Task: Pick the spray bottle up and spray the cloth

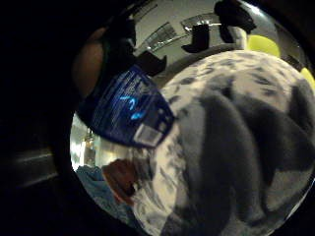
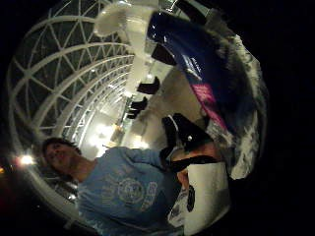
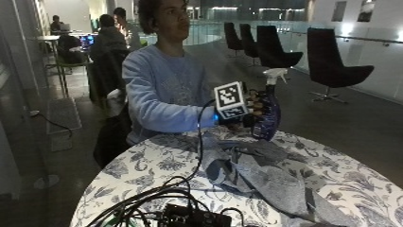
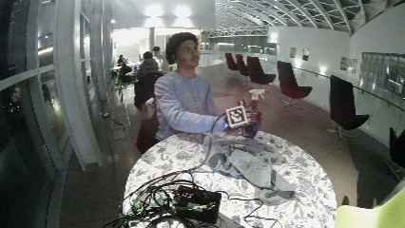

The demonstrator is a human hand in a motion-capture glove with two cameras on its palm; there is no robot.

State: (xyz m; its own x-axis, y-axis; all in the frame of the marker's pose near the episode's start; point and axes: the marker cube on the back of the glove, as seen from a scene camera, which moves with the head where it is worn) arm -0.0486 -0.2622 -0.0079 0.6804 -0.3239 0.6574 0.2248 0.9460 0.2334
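A dark blue spray bottle [image 3: 267,113] with a white trigger head [image 3: 275,74] is held upright above the far edge of the round table. My gloved right hand [image 3: 250,109] grips its body, fingers curled round it. A grey cloth [image 3: 264,170] lies crumpled on the table, below and in front of the bottle. In the little finger side palm view the bottle's blue label [image 1: 129,109] sits close to the palm above the grey cloth [image 1: 231,147]. The thumb side palm view shows the bottle [image 2: 197,64] with its white head [image 2: 120,19]. The wide view shows the bottle [image 4: 251,121] above the cloth [image 4: 246,164].
The round table [image 3: 353,184] has a floral-patterned top. A black box [image 3: 192,218] with a bundle of cables [image 3: 144,198] sits at its near edge. Dark chairs [image 3: 334,64] stand on the floor behind.
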